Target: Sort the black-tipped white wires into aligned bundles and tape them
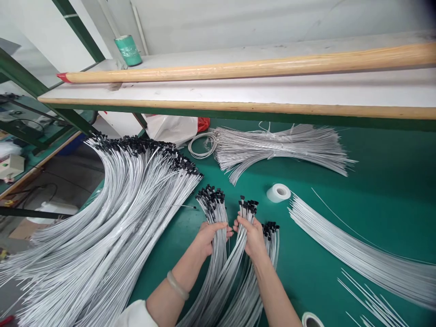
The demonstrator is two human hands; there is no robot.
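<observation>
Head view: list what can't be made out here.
Head view: far ends of the wires in the left hand and right hand, cut off by the bottom edge.
Head view: lower part of the nearest roll, cut off likewise.
Head view: top of the white bag, hidden by the shelf.
Head view: number of wires held, too thin and crowded.

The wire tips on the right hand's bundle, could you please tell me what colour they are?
The wire tips are black, seen best in the head view.
</observation>
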